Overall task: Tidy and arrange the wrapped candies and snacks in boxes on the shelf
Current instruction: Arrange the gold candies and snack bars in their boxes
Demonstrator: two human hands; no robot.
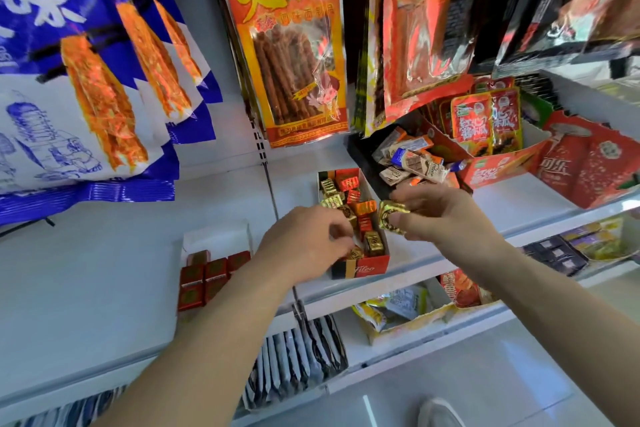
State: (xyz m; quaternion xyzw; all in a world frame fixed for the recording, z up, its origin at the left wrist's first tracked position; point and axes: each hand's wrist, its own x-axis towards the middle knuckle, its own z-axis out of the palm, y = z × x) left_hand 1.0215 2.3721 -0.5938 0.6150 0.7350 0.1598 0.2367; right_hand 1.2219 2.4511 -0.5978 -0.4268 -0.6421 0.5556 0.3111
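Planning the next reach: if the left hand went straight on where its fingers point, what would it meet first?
Probably the gold-foil wrapped candies in the narrow red cardboard box, just ahead of the left hand; depth is unclear.

Left hand (pixel 304 239) over front end of red candy box (pixel 362 269) on white shelf (pixel 526 215), fingers (pixel 341 236) curled down among gold and red wrapped candies (pixel 360 208); grip unclear. Right hand (pixel 443 215) just right of box, thumb and fingers pinching gold-wrapped candies (pixel 391 215). White box of red squares (pixel 207 274) to left. Black tray of wrapped bars (pixel 408 163) behind. Snack bags (pixel 291 45) hang above.
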